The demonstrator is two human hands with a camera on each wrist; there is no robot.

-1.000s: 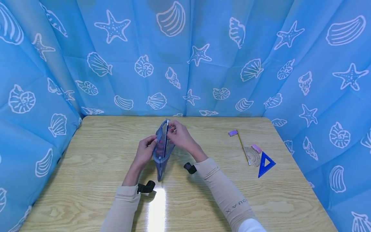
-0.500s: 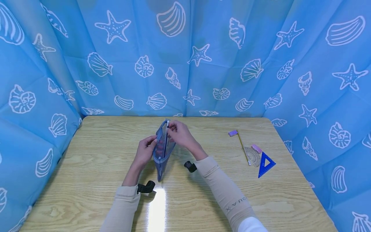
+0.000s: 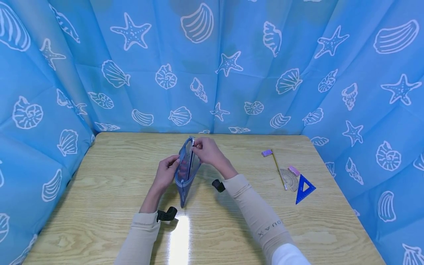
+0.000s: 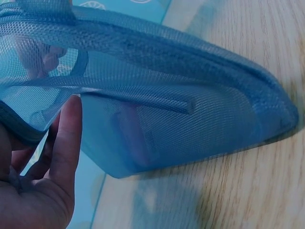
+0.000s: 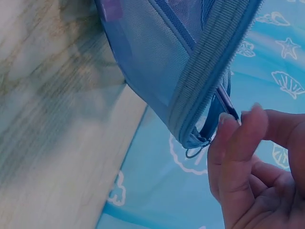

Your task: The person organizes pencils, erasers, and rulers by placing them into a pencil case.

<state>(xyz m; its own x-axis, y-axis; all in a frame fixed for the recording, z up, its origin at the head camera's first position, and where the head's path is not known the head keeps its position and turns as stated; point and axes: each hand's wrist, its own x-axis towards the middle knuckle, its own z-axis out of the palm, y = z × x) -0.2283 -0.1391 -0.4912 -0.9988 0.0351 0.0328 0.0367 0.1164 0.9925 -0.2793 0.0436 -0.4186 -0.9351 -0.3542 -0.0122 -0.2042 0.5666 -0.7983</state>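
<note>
- Two beige sleeves (image 3: 140, 235) reach in from the near side of the pouch, each wrist wearing a black camera (image 3: 168, 213).
- A white patch of glare (image 3: 179, 239) shines on the wood-grain table (image 3: 82, 206), on the near side of the pouch.
- The mesh pouch (image 3: 184, 187), blue-grey and unzipped, stands upright on the table between the hands, its mouth spread apart and facing up.
- The left hand (image 3: 165, 171) pinches the pouch's left rim between thumb and fingers.
- A slim rod (image 5: 227, 101), like a pen or pencil, slants lengthwise inside the pouch; a pinkish shape (image 4: 131, 133) shows blurred through the mesh.
- The right hand (image 3: 208, 151), at the pouch's far end, grasps the rod's upper end between thumb and fingertips.
- Well to the right of the pouch lie a blue set square (image 3: 300, 192), a clear protractor (image 3: 290, 179), a pink block (image 3: 293, 170), a yellow pencil (image 3: 277, 165) overlapping the protractor's edge, and, at its far end, a purple block (image 3: 266, 152).
- Beyond the pouch hangs a blue curtain (image 3: 212, 48) printed with white shells and starfish.
</note>
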